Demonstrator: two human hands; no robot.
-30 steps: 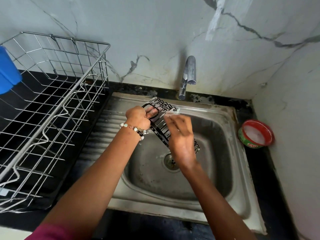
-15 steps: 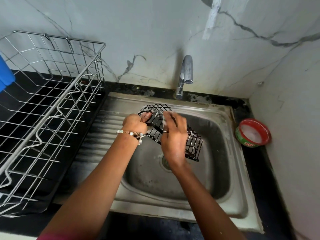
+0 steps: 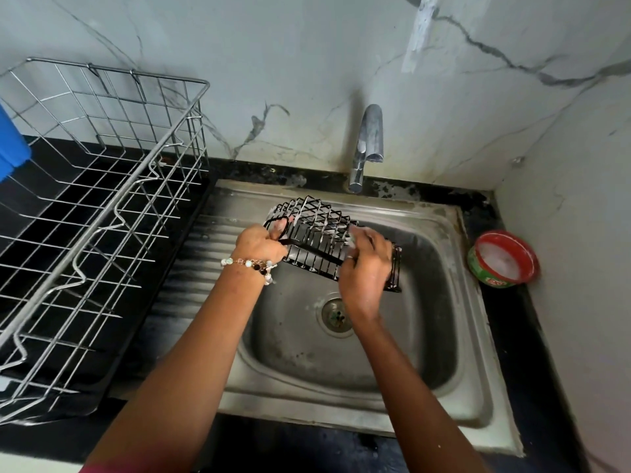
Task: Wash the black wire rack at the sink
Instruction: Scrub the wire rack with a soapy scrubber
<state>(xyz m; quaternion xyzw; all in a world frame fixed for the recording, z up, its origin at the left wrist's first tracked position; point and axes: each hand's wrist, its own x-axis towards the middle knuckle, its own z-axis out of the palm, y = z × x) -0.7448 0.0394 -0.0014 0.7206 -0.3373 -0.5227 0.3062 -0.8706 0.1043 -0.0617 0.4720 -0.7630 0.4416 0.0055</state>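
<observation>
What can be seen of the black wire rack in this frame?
The black wire rack is a small basket of thin dark wire in a grid, glossy and wet, with white suds on its upper wires. It is held tilted in the air over the steel sink basin, below the tap. The left hand grips its left edge; the right hand rests across its right side, rubbing it. No water is seen running.

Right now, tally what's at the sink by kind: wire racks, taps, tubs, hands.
Wire racks: 2, the black wire rack held over the sink, and the steel dish rack
Taps: 1, tap
Tubs: 1, red tub
Hands: 2, left hand, right hand
Total: 6
</observation>
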